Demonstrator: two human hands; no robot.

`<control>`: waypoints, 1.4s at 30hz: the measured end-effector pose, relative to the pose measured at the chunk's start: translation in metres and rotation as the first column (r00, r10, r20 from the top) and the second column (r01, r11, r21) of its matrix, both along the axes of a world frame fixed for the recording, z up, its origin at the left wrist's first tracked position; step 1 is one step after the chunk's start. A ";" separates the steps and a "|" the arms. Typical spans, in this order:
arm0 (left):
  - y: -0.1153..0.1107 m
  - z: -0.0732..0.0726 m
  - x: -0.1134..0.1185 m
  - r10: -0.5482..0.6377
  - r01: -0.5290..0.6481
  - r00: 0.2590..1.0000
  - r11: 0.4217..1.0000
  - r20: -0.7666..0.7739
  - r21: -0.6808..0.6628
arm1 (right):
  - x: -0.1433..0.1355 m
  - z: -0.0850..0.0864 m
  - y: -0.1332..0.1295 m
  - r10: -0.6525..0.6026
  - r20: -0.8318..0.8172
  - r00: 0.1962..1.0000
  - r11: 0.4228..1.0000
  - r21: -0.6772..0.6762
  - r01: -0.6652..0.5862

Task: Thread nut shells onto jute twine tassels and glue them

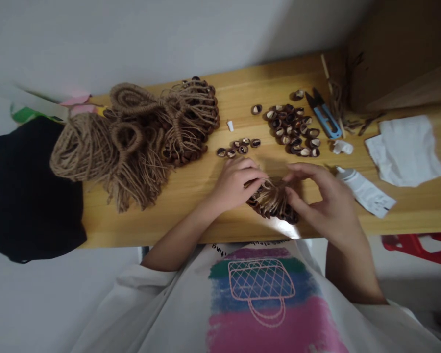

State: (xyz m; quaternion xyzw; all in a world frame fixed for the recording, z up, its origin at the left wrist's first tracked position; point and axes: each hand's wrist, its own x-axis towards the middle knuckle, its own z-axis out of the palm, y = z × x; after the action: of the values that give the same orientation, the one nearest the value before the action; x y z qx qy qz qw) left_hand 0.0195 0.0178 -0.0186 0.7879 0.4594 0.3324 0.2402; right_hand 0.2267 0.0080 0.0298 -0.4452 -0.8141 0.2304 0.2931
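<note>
- A white shirt (132,304) of soft, creased cloth, printed with brushy pink, blue and green bands under a latticed bag outline.
- A smooth table (113,230) of yellowish, straight-grained wood.
- Near its front edge, between both hands, the twine piece (274,198): a fan of thin, fibrous strands rimmed with dark, rounded shells.
- The left hand (237,184), fingers bent, pinches strands at the piece's upper left.
- The right hand (327,201) curves about its right side, thumb and forefinger tips apart; I cannot tell whether they grip a strand.
- Just right of that hand, a flattened white tube (367,191).
- Far left, limp black fabric (33,191); beside it, a round, loosely wound twine ball (86,147) and coarse, knotted, fringed twine bundles (189,115).
- A heap of hollow brown shells (288,117), pale inside.
- Folded white tissue (409,152), soft and squarish.
- Slim snips (329,122), blue-handled, dark-bladed.
- Furthest back, a flat-sided brown box (404,63) and a plain, matte wall (169,39).
</note>
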 end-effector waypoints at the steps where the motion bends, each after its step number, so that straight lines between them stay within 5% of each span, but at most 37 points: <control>1: 0.000 0.000 0.000 -0.001 0.001 1.000 1.000 0.005 0.003 | -0.001 0.001 0.000 0.005 -0.003 1.000 1.000 -0.017 -0.005; 14: 0.001 0.003 0.000 0.011 -0.010 0.999 0.999 -0.040 0.042 | -0.020 -0.008 0.007 0.107 0.252 0.962 0.984 0.112 -0.139; 29: -0.001 0.007 0.003 0.189 -0.161 0.960 0.976 0.209 -0.144 | -0.016 -0.014 0.009 0.093 0.092 0.991 0.995 -0.030 -0.090; 42: -0.003 0.004 -0.001 0.090 -0.087 0.992 0.996 0.091 -0.034 | -0.016 -0.020 0.009 0.032 0.031 0.999 0.998 -0.062 -0.030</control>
State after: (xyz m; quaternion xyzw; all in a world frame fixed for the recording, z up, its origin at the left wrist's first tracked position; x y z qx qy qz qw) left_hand 0.0182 0.0147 -0.0148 0.7469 0.4872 0.3719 0.2579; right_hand 0.2104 0.0168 0.0094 -0.4450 -0.8181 0.2525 0.2626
